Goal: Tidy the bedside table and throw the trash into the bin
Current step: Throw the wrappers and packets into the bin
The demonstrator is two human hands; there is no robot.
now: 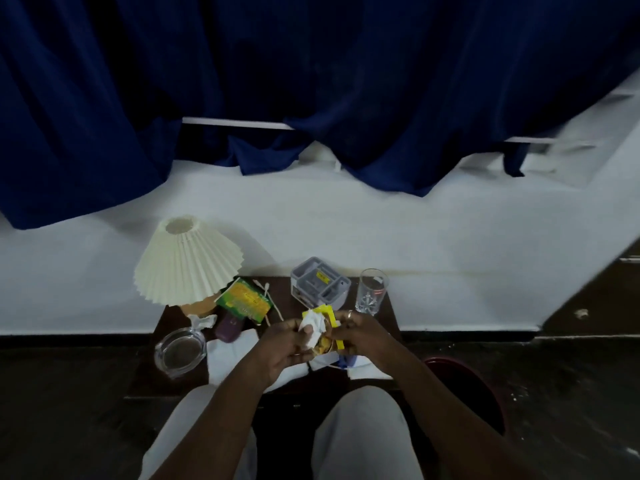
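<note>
Left hand (289, 346) curled round a crumpled white tissue (312, 323), raised above the front of the counter (143, 372). Right hand (362, 336) just beside it, pinching a yellow wrapper (329, 312) pressed against the tissue. Behind, on the counter: pleated lamp (188, 265), green and yellow packet (244, 299), grey organiser (320, 282), drinking glass (372, 291). Toward the left edge: glass ashtray (178, 351), second crumpled tissue (204, 322), purple object (227, 329), white napkins (227, 355). Dark red bin (481, 393) on the floor right of the counter, partly hidden by the right forearm.
</note>
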